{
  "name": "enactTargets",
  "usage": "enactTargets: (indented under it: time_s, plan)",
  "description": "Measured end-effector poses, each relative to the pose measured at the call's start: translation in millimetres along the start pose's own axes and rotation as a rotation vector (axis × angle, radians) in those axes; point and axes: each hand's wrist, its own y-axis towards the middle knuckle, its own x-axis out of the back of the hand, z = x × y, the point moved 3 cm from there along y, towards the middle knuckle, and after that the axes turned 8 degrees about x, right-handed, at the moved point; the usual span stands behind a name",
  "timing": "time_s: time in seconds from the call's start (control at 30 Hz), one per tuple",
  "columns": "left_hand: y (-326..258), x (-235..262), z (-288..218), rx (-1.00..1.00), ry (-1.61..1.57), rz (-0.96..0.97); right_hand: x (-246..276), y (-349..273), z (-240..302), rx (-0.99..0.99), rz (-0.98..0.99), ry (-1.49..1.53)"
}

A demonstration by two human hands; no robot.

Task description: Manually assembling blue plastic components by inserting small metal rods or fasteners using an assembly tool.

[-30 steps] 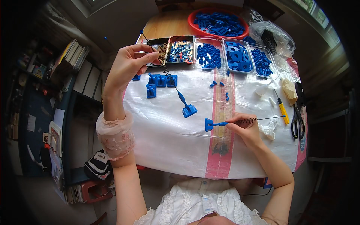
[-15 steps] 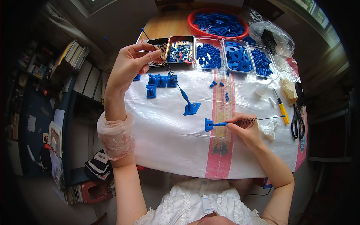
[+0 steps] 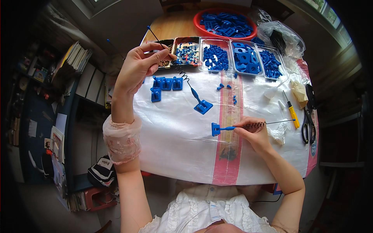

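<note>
My left hand [image 3: 142, 64] is raised over the left part of the table, closed in a pinch on a black coiled-wire rod [image 3: 184, 74]. Above the fingers this rod ends in a small blue tip; below, its coil stretches down to a blue stem and a flat blue base [image 3: 203, 106]. Lower down on the right, my right hand [image 3: 256, 134] pinches a second coiled-wire rod [image 3: 281, 122] around its coil. That one lies level, its blue square base [image 3: 215, 129] pointing left and its thin wire reaching right to a blue tip.
Several blue bases [image 3: 166, 84] stand grouped below trays of small parts [image 3: 216, 57]. Loose blue pieces [image 3: 220, 86] lie mid-table. A red basin [image 3: 253, 34] of blue parts is at the back. On the right are a yellow-handled screwdriver [image 3: 292, 112], black scissors [image 3: 307, 130] and crumpled paper [image 3: 277, 134].
My left hand has shifted slightly right, and the hanging rod's blue base has swung right and a little up, turning its flat face. My right hand has stayed in place.
</note>
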Motion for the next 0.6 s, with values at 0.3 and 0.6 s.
enactTargets:
  time_s: [0.3,0.6]
  plan:
    - [0.8,-2.4,1.6,0.046,0.038,0.033,-0.5,0.1,-0.4,0.01,0.005,0.008]
    - [2.1,-4.7,3.6,0.035,0.071,0.012,1.1,0.3,-1.1,0.009,0.011,0.006]
